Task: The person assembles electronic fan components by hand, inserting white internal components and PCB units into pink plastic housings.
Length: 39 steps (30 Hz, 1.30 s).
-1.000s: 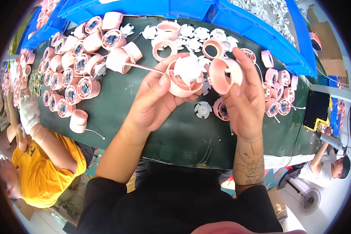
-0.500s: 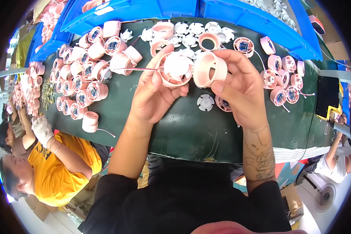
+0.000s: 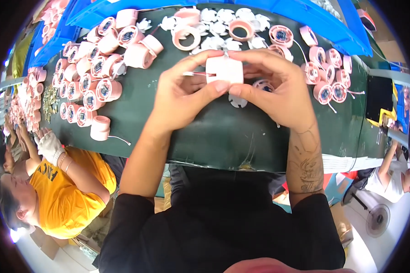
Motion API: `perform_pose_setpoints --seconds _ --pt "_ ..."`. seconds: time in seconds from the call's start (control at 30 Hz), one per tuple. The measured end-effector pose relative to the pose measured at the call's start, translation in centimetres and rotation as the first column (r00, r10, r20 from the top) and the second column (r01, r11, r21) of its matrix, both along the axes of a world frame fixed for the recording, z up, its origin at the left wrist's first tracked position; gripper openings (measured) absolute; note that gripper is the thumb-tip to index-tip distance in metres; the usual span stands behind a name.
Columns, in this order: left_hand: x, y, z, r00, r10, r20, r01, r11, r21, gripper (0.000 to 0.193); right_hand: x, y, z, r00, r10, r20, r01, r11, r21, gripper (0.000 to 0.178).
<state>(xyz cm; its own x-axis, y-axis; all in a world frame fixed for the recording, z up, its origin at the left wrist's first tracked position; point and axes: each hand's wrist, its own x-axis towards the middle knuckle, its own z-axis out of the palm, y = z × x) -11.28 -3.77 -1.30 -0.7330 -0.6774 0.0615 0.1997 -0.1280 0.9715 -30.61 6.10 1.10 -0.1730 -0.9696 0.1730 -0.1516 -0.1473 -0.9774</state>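
Between my two hands is a pale pink round plastic housing (image 3: 225,69), turned on its side and washed out by bright light. My left hand (image 3: 187,88) grips its left side, thumb on the near face and fingers behind. From the other side my right hand (image 3: 275,86) closes on it with the thumb near the lower edge and the forefinger along the top. A short thin wire (image 3: 193,73) sticks out to the left through a slot in the housing. Just below, a white finned disc (image 3: 238,101) lies on the table, partly hidden by my right thumb.
Pink housings with blue circuit boards crowd the left (image 3: 107,90) and right (image 3: 324,92) of the dark green table (image 3: 205,145). Pink rings (image 3: 186,37) and white finned discs (image 3: 218,28) lie beyond my hands. Blue bins (image 3: 278,8) line the back. A yellow-shirted person (image 3: 73,191) works at left.
The two pink parts, held apart before, are now together as one piece between my hands. The white disc inside no longer shows. The whole view has shifted slightly.
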Motion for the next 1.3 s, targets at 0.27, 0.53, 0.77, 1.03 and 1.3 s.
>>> perform_pose_setpoints --seconds 0.27,0.53,0.77,1.03,1.3 --pt "9.7 -3.1 1.8 0.659 0.653 0.375 -0.003 0.5 -0.866 0.056 -2.7 6.4 0.4 0.652 -0.117 -0.749 0.124 0.991 -0.046 0.059" --pt "4.1 1.4 5.1 0.881 0.334 0.334 0.151 0.472 -0.869 0.067 -1.2 5.9 3.0 0.946 -0.024 -0.322 0.081 0.983 0.163 0.075" --pt "0.1 -0.7 1.2 0.998 0.032 0.056 0.018 0.699 -0.715 0.053 -2.4 -0.9 5.0 0.986 0.131 -0.104 -0.096 0.953 0.289 0.04" --pt "1.1 -3.3 -0.3 0.97 0.108 -0.217 -0.039 0.952 0.303 0.069 -5.7 -7.8 -0.3 0.33 0.058 -0.942 0.184 0.975 0.124 0.061" --pt "0.7 -1.3 0.0 0.98 0.058 -0.19 0.016 0.929 0.369 0.057 -3.2 -3.6 1.8 0.822 -0.15 -0.55 0.216 0.975 0.057 0.051"
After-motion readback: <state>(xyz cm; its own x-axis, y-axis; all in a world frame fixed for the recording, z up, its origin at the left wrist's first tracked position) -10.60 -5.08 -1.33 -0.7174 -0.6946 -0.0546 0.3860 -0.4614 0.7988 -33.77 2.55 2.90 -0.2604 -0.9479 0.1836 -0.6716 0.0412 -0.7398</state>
